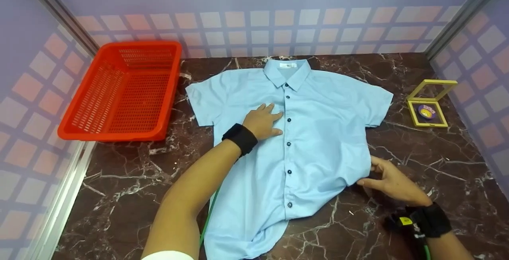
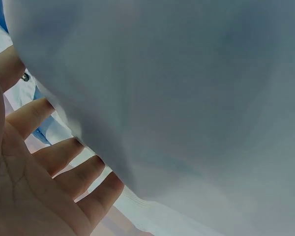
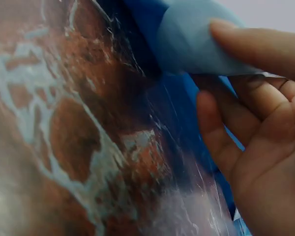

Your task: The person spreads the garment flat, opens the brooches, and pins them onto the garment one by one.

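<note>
A light blue short-sleeved shirt (image 1: pixel 326 121) with dark buttons lies front up on the dark marbled table, collar at the far side. Its lower part is skewed, with the hem bunched and folded. My left hand (image 1: pixel 262 123) rests on the shirt's chest beside the button strip, fingers spread; the left wrist view shows its fingertips against pale cloth. At the shirt's right side edge, my right hand (image 1: pixel 391 178) pinches the cloth. In the right wrist view, the thumb (image 3: pixel 255 46) lies over the shirt fabric (image 3: pixel 191 39) and the other fingers are under it.
A red plastic basket (image 1: pixel 65 127) stands at the back left, near the wall. At the right sits a small yellow frame-like case (image 1: pixel 430 125) with its lid raised and a round purple-and-yellow piece inside. Patterned panels enclose the table (image 1: pixel 131 204) at the back and sides.
</note>
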`<act>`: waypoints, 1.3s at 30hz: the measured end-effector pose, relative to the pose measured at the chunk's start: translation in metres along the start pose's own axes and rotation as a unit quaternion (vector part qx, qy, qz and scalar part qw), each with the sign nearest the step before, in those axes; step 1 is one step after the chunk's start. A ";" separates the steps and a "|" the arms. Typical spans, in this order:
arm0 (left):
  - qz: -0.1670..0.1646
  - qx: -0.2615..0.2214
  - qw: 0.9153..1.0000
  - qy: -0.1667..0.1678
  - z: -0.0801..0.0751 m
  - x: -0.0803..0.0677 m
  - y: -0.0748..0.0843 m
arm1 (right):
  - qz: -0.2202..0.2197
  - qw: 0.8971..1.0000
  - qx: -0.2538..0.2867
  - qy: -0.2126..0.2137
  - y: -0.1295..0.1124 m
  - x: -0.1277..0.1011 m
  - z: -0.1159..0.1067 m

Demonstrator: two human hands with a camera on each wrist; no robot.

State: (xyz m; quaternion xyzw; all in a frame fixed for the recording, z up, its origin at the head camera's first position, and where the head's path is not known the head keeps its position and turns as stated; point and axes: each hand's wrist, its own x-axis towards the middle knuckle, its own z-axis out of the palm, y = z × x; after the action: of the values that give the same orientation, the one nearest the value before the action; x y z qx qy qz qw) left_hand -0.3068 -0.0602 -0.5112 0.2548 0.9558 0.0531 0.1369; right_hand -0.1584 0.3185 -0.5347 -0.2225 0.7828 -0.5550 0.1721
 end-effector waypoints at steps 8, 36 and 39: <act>-0.007 -0.007 1.000 0.011 0.001 0.006 0.002 | 0.020 1.000 -0.022 -0.009 -0.002 -0.008 0.002; -0.019 0.016 0.999 -0.024 -0.014 0.010 0.010 | -0.031 0.999 -0.025 0.020 0.001 -0.045 0.009; -0.020 0.022 0.999 -0.022 -0.014 0.010 0.010 | -0.033 0.999 -0.005 0.024 0.001 -0.049 0.009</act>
State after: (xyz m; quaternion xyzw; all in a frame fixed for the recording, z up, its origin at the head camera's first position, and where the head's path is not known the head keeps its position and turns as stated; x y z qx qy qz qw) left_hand -0.3147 -0.0467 -0.4986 0.2400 0.9583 0.0238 0.1531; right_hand -0.1124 0.3384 -0.5379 -0.2361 0.7818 -0.5614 0.1333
